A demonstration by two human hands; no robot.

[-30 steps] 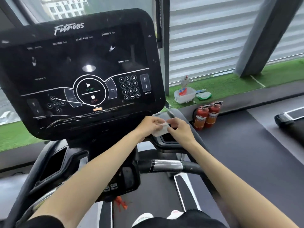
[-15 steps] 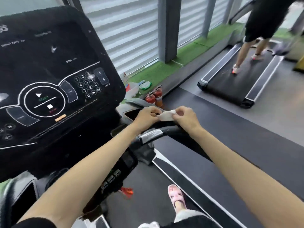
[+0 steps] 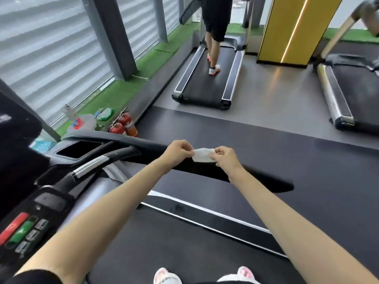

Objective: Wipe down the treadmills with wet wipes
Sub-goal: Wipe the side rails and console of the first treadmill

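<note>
Head view, both arms outstretched, left hand [image 3: 177, 152] & right hand [image 3: 225, 157] fingers pinching wet wipe [image 3: 203, 155] above handrail [image 3: 143, 145]

The wipe [image 3: 203, 156] lies mid-frame between left hand [image 3: 177, 153] and right hand [image 3: 226, 158], fire extinguishers [image 3: 123, 125] left, another treadmill [image 3: 205, 87] above

Treadmills: three. The near treadmill [image 3: 184, 249] is underfoot, the far treadmill [image 3: 205, 87] is ahead, and the right treadmill [image 3: 352, 93] is off to the side.
Hands: two, left hand [image 3: 177, 152] and right hand [image 3: 225, 158].
Wet wipe [image 3: 202, 157]: one.
Fire extinguishers: two, left extinguisher [image 3: 117, 129] and right extinguisher [image 3: 129, 125].
Walker [image 3: 215, 21] on far treadmill: one.
Yellow pillar [image 3: 291, 27]: one.
Slippers: two, left slipper [image 3: 167, 277] and right slipper [image 3: 245, 272].
Green pack [image 3: 105, 114] on turf: one.
</note>
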